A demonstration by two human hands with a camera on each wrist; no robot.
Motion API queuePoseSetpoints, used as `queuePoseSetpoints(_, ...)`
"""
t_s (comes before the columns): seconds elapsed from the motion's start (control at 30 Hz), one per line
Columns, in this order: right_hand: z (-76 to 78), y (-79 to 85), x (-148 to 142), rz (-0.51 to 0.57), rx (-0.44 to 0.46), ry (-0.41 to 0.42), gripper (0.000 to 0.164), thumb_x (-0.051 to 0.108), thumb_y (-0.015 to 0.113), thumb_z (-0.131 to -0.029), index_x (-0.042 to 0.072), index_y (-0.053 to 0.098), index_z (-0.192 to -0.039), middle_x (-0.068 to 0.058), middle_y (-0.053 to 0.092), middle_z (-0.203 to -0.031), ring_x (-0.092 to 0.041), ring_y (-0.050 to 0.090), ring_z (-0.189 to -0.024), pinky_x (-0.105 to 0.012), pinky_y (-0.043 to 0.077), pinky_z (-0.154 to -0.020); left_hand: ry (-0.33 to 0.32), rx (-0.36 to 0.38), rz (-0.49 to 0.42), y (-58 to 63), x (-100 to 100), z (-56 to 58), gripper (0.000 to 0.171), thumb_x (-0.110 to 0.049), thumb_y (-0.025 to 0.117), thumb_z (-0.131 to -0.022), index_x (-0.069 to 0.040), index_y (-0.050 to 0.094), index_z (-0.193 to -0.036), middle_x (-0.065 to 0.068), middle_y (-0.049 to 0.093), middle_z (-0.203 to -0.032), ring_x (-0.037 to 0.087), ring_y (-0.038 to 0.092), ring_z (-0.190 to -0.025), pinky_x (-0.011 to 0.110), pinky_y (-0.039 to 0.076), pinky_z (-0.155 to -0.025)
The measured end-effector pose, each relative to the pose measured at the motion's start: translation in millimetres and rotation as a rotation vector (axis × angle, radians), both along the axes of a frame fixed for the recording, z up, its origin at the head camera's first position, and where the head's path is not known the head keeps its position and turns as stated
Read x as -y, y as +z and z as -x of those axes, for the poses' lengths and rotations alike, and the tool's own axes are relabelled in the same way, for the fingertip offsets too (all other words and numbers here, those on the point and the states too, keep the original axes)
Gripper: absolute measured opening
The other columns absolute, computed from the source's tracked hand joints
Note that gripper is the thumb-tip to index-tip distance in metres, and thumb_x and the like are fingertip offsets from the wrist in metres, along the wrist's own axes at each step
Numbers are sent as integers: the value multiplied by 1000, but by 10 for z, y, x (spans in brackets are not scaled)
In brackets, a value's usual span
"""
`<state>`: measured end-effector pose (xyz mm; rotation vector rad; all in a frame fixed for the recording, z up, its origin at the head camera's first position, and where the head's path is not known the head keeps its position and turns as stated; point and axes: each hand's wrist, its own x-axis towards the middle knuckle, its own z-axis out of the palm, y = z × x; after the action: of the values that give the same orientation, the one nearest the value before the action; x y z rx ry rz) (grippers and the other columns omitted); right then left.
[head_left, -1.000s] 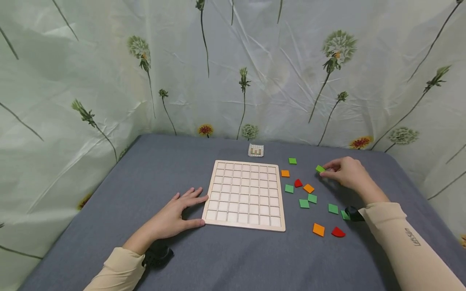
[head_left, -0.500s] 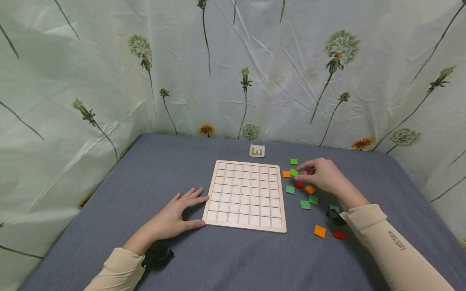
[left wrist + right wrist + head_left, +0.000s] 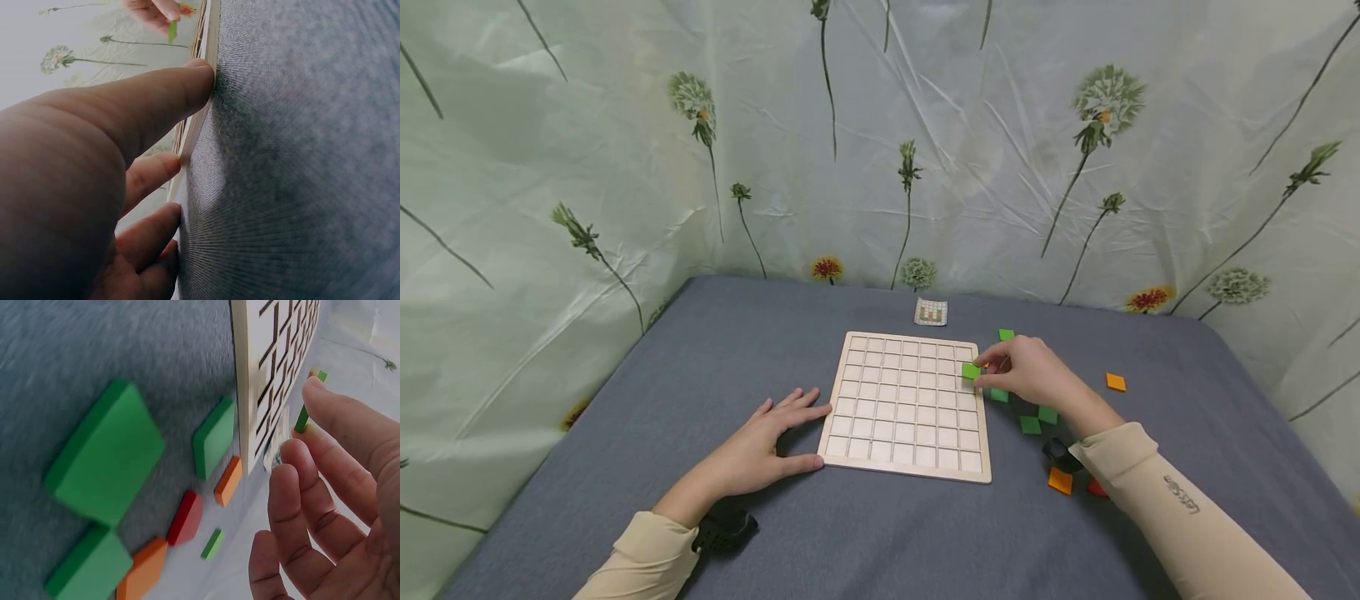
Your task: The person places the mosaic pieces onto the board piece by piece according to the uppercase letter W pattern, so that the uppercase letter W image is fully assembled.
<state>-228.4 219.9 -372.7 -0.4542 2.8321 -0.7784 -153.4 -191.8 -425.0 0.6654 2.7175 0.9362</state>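
Observation:
My right hand (image 3: 1028, 371) pinches a light green square tile (image 3: 970, 372) between thumb and index finger. The tile is over the right side of the wooden grid board (image 3: 902, 408), near its upper rows. In the right wrist view the tile (image 3: 302, 419) is seen edge-on, the other fingers loosely bent below it. My left hand (image 3: 752, 450) lies at the board's lower left, fingers spread. Its thumb and index fingertip touch the board's edge (image 3: 199, 125) in the left wrist view. The board's visible cells are bare wood.
Loose tiles lie right of the board: darker green squares (image 3: 109, 456), a red piece (image 3: 186, 519), orange ones (image 3: 1060, 481) and another light green one (image 3: 1006, 334). An orange tile (image 3: 1116, 382) lies farther right. Behind the board is a small printed card (image 3: 931, 312); a floral curtain (image 3: 880, 150) hangs behind.
My right hand has carried the light green tile leftward from the right of the scattered pieces to over the board's right side. An orange tile at the far right is now uncovered. My left hand stays put.

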Motion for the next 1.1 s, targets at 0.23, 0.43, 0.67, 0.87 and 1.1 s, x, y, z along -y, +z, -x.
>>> queuePoseSetpoints(0.23, 27, -64, 149, 3, 24, 24, 32, 25, 85, -94, 7, 81, -121, -1, 75, -88, -11, 66, -78, -30, 54, -69, -4, -3, -15, -3, -7, 4, 72, -39, 84, -94, -20, 57, -158, 12, 37, -174, 43, 25, -165, 78, 9, -128)
queuePoseSetpoints(0.43, 60, -135, 228, -21, 28, 45, 30, 25, 85, -94, 8, 82, -118, -1, 76, -92, -11, 66, -81, -30, 54, -69, -5, -6, -15, -15, 0, -1, 72, -38, 85, -93, -21, 57, -158, 12, 37, -174, 42, 25, -165, 78, 10, -128)
queuePoseSetpoints(0.67, 93, -153, 254, -20, 31, 55, 25, 23, 85, -94, 10, 83, -115, -1, 75, -90, -11, 64, -79, -30, 51, -67, -8, -16, -20, -22, -3, 0, 72, -39, 85, -93, -21, 57, -157, 13, 38, -174, 43, 26, -165, 78, 10, -128)
queuePoseSetpoints(0.87, 108, -151, 264, -26, 36, 62, 25, 22, 85, -94, 11, 82, -116, 0, 73, -87, -12, 60, -74, -29, 47, -64, -5, -6, -17, -20, 9, 0, 73, -38, 85, -93, -21, 57, -158, 11, 37, -174, 42, 25, -165, 77, 9, -129)
queuePoseSetpoints(1.1, 110, -139, 277, -35, 52, 52, 29, 23, 85, -94, 10, 81, -119, -1, 72, -89, -13, 59, -75, -29, 47, -64, -7, -5, -16, -20, 16, -1, 73, -39, 85, -93, -21, 56, -158, 11, 37, -175, 42, 24, -165, 78, 9, -128)
